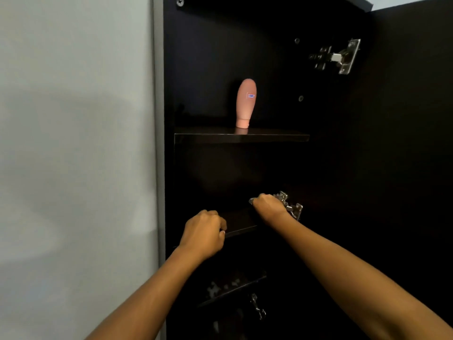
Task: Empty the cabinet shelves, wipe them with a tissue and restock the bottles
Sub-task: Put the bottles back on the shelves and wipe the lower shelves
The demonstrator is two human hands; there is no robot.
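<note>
Pink bottle [245, 104] stands cap-down on the upper shelf [241, 138], above both hands; the writing on its small label is unreadable. Left hand [202, 235] curls at the lower shelf's [241, 223] front edge. Right hand [268, 208], fisted, lies farther in beside a hinge [293, 208]. Whether either hand grips anything is unclear.

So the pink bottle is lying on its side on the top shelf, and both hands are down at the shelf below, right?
Not lying: the head view shows the pink bottle standing upright, cap down, on the top shelf. The left hand and right hand are down at the shelf below.
</note>
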